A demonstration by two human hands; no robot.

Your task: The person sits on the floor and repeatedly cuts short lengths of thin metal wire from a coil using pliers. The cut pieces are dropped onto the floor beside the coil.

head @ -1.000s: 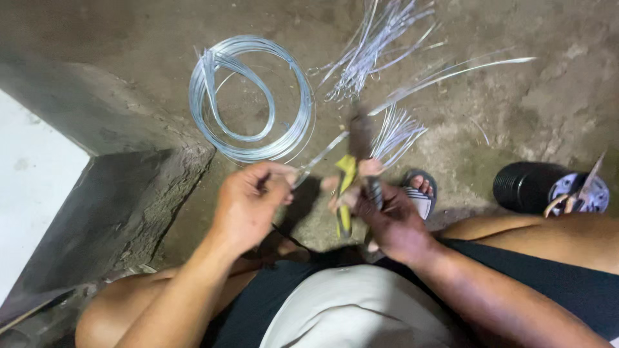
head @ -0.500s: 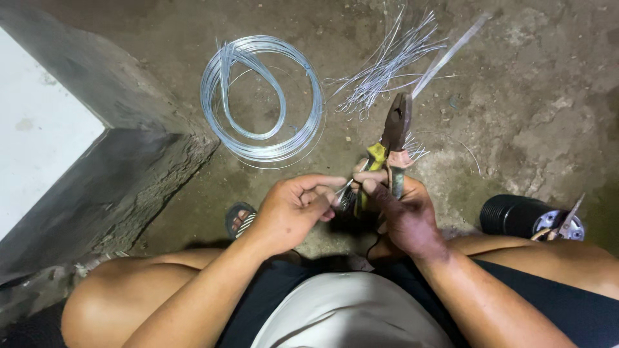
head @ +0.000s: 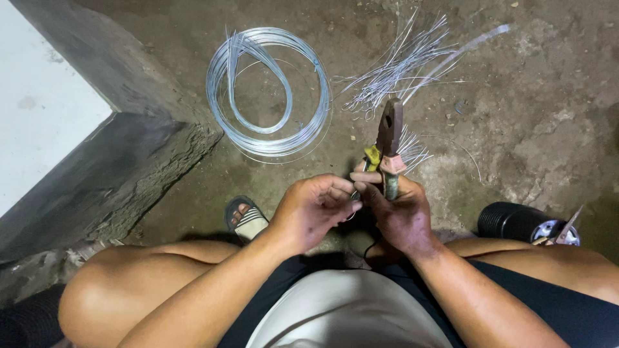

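Note:
My right hand [head: 401,216] grips a pair of pliers [head: 388,145] by its yellow-and-pink handles, jaws pointing away from me. My left hand [head: 314,209] pinches a short piece of thin wire [head: 353,196] at the fingertips, right against my right thumb. Both hands meet above my lap, over the dirt floor. How the wire runs between the fingers is hidden.
A coil of silvery wire [head: 271,90] lies on the floor ahead. A pile of cut wire lengths [head: 403,67] spreads to its right. A concrete step [head: 109,142] rises on the left. A black round container [head: 525,224] with tools sits by my right knee. My sandalled foot [head: 244,218] shows below.
The pliers have swung upright with jaws pointing away. My left hand has closed in on my right hand's fingertips. The view has shifted, so the coil sits further left.

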